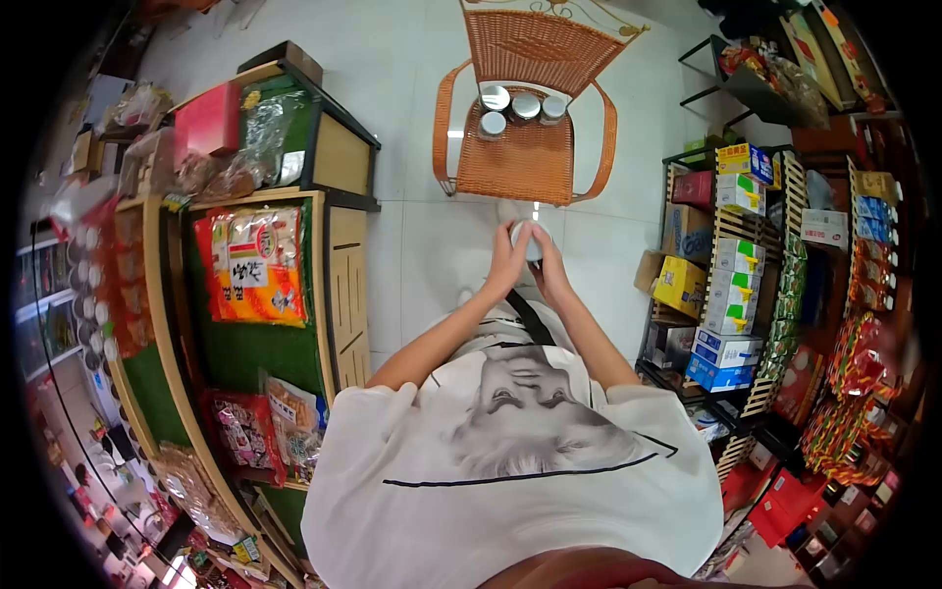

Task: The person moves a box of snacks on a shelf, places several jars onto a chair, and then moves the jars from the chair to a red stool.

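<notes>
My left hand (507, 260) and my right hand (551, 263) come together in front of my body, wrapped around a small jar with a pale lid (531, 247). Fingers cover much of the jar, so its label and contents are hidden. Just beyond my hands stands an orange-brown wicker armchair (515, 175). On its seat several similar jars are grouped toward the backrest: a silver-lidded jar (495, 98) at the back left, a middle jar (525, 106), a right-hand jar (552, 108) and a front-left jar (492, 125).
A green-lined wooden shelf (348, 285) with bagged goods, including an orange-and-white food bag (257, 265), stands on the left. Slatted racks hold stacked boxes (736, 285) and a yellow carton (679, 285) on the right. Pale tiled floor (412, 245) surrounds the chair.
</notes>
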`<state>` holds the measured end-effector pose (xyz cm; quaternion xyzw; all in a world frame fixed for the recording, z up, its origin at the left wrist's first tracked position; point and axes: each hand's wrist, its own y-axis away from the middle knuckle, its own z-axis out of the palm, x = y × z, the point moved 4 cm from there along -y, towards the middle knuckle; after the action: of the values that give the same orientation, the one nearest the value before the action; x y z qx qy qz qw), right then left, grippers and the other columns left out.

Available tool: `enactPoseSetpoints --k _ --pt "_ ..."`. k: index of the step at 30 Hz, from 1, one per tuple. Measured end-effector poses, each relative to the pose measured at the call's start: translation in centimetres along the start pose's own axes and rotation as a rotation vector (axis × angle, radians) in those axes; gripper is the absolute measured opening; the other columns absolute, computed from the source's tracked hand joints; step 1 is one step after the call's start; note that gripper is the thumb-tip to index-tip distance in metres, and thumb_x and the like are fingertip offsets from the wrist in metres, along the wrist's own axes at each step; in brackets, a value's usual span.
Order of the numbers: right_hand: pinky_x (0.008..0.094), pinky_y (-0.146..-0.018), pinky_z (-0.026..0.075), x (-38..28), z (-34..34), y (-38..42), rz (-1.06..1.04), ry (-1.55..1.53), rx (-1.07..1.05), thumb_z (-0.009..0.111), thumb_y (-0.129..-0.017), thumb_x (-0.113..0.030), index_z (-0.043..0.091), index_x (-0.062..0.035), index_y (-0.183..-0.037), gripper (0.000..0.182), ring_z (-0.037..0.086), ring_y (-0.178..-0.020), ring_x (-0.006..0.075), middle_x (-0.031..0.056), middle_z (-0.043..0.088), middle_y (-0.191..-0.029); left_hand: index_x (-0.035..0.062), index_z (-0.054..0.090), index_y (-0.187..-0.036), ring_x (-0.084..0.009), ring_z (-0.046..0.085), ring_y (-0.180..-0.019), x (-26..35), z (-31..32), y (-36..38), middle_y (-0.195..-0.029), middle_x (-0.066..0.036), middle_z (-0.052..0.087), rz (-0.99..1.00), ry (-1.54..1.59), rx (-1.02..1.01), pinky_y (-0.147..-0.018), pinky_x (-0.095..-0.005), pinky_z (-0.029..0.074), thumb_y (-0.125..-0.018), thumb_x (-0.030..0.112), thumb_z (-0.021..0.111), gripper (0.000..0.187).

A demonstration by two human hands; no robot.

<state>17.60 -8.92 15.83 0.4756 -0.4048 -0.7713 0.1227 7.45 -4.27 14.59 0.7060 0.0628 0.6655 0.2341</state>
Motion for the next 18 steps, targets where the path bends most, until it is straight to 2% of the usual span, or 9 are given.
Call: enactPoseSetpoints --k 3,5,6,7,8,11,12,17,18 --pt "0.0301 -0.09 0.038 -3.4 -1.7 -9.6 0.016 -0.086 -0.048 0.057 -0.092 -0.053 0.054 -0.0185 -0.131 0.052 0.049 -0.107 0.0108 -0.0034 0.054 -0.124 -0.0095 0.038 -0.134 -0.0362 0.043 -0.127 1.0 3.2 -9.3 -0.134 -0.028 0.044 0.078 -0.034 0.026 -0.108 -0.0403 0.033 -0.095 0.052 0.055 0.075" --pt "0.0313 -0.091 0.041 -5.7 -2.9 -17.3 0.031 -0.165 -0.083 0.056 -0.094 -0.051 0.053 -0.0164 -0.131 0.05 0.053 -0.111 0.0123 -0.0017 0.055 -0.126 -0.01 0.032 -0.134 -0.0344 0.044 -0.126 -0.1 5.7 -15.9 -0.131 -0.027 0.045 0.04 0.007 0.11 -0.107 -0.0397 0.035 -0.091 0.048 0.063 0.078" --pt "0.0335 -0.095 0.044 -7.0 -3.1 -20.5 0.048 -0.169 -0.091 0.055 -0.095 -0.048 0.052 -0.0124 -0.131 0.05 0.055 -0.117 0.0145 0.0022 0.057 -0.126 -0.0101 0.031 -0.133 -0.034 0.045 -0.126 -2.6 6.9 -19.3 -0.131 -0.027 0.045 0.029 0.017 0.143 -0.106 -0.0396 0.035 -0.091 0.047 0.064 0.078" --pt "0.034 -0.096 0.044 -7.6 -3.3 -24.1 0.044 -0.156 -0.094 0.055 -0.096 -0.047 0.052 -0.012 -0.131 0.05 0.054 -0.117 0.0146 0.0025 0.057 -0.126 -0.0102 0.03 -0.133 -0.0337 0.045 -0.125 -5.4 7.6 -22.2 -0.13 -0.027 0.045 0.012 0.021 0.172 -0.106 -0.0394 0.036 -0.09 0.045 0.066 0.079" --pt "0.0345 -0.096 0.044 -7.5 -3.8 -27.8 0.052 -0.138 -0.095 0.055 -0.096 -0.047 0.052 -0.0115 -0.131 0.05 0.054 -0.117 0.0148 0.0029 0.057 -0.126 -0.0079 0.029 -0.133 -0.0323 0.047 -0.123 -7.5 8.4 -25.3 -0.13 -0.025 0.045 0.035 0.059 0.199 -0.103 -0.0389 0.039 -0.091 0.038 0.068 0.074" --pt "0.0376 -0.1 0.043 -6.8 -4.8 -35.9 0.106 -0.164 -0.112 0.055 -0.097 -0.045 0.049 -0.0095 -0.132 0.05 0.053 -0.12 0.017 0.0046 0.056 -0.127 -0.0048 0.029 -0.135 -0.0299 0.049 -0.121 -8.8 9.5 -32.1 -0.131 -0.022 0.045 -0.021 0.214 0.181 -0.102 -0.0385 0.041 -0.092 0.03 0.069 0.068" --pt "0.0378 -0.1 0.043 -6.1 -5.1 -38.3 0.127 -0.193 -0.106 0.054 -0.097 -0.044 0.049 -0.0094 -0.131 0.05 0.053 -0.12 0.0174 0.0046 0.056 -0.127 -0.0023 0.028 -0.137 -0.0263 0.049 -0.121 -10.3 9.4 -34.2 -0.131 -0.02 0.045 -0.027 0.171 0.153 -0.102 -0.0368 0.041 -0.091 0.023 0.07 0.067" --pt "0.0373 -0.101 0.043 -3.3 -4.9 -46.3 0.171 -0.257 -0.099 0.053 -0.098 -0.041 0.048 -0.0096 -0.131 0.046 0.053 -0.12 0.0175 0.0058 0.057 -0.126 -0.0013 0.024 -0.139 -0.0231 0.047 -0.124 -13.4 8.9 -40.0 -0.135 -0.018 0.045 -0.275 0.46 0.227 -0.105 -0.0326 0.039 -0.09 0.02 0.07 0.071" --pt "0.0363 -0.103 0.043 -3.4 -4.8 -47.0 0.187 -0.215 -0.146 0.055 -0.099 -0.037 0.043 -0.0076 -0.137 0.05 0.051 -0.123 0.0174 0.0063 0.053 -0.131 -0.001 0.022 -0.14 -0.023 0.046 -0.125 -14.1 8.6 -40.6 -0.136 -0.018 0.044 -0.329 0.506 0.266 -0.105 -0.0322 0.039 -0.09 0.019 0.07 0.071"
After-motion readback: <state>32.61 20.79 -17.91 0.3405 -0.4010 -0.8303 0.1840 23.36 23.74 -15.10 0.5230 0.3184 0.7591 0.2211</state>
